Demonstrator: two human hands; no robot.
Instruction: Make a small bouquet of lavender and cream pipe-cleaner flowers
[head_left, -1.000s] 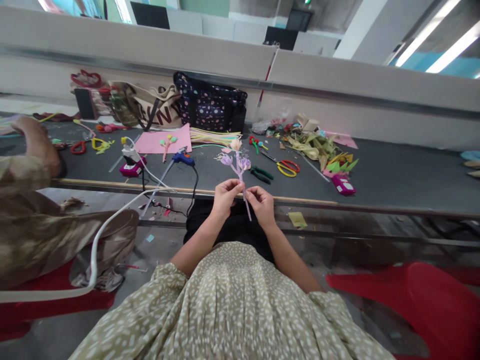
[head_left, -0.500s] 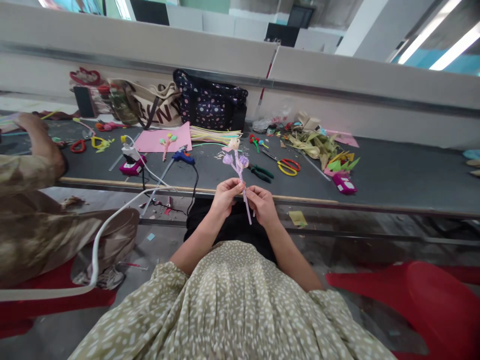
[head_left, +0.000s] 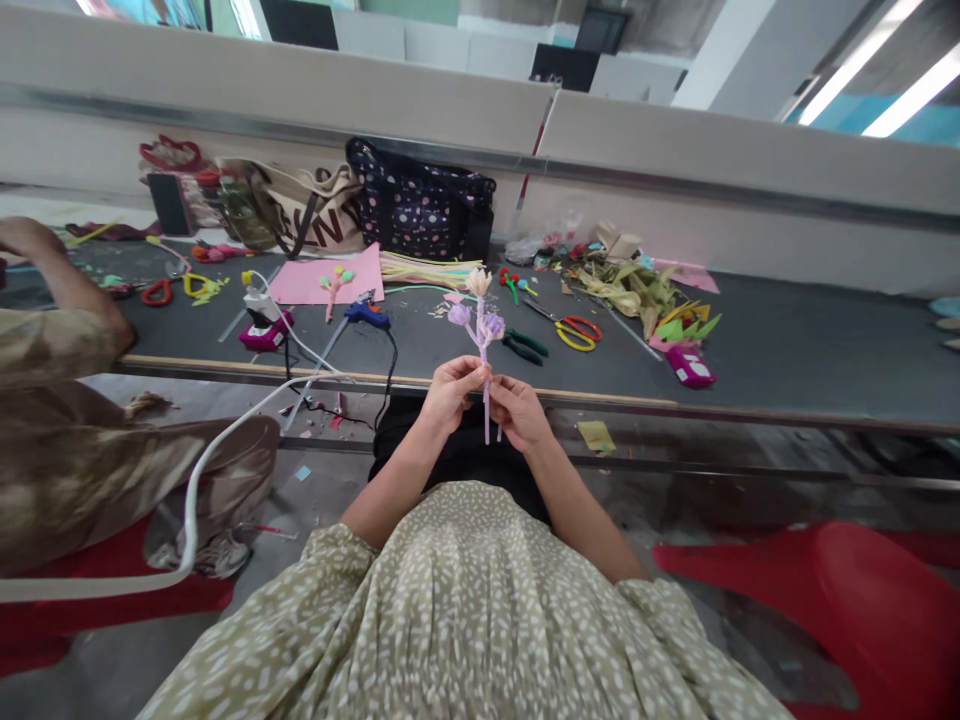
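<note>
Pipe-cleaner flower sprig (head_left: pixel 483 345) stands upright by the near edge of the tabletop (head_left: pixel 787 350); remotely, I see the left hand (head_left: pixel 451 394) pinching its stem, the right hand (head_left: pixel 522 412) gripping a lilac strand (head_left: pixel 499 434).

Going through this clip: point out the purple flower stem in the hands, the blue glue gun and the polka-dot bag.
Flower stem (head_left: pixel 484 349): head view, just below the blossoms.
Blue glue gun (head_left: pixel 367 315): head view, its body.
Polka-dot bag (head_left: pixel 421 212): head view, its front.

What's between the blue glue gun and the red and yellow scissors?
In the head view: pale scraps, the hand-held purple flowers in front, then green-handled pliers.
</note>
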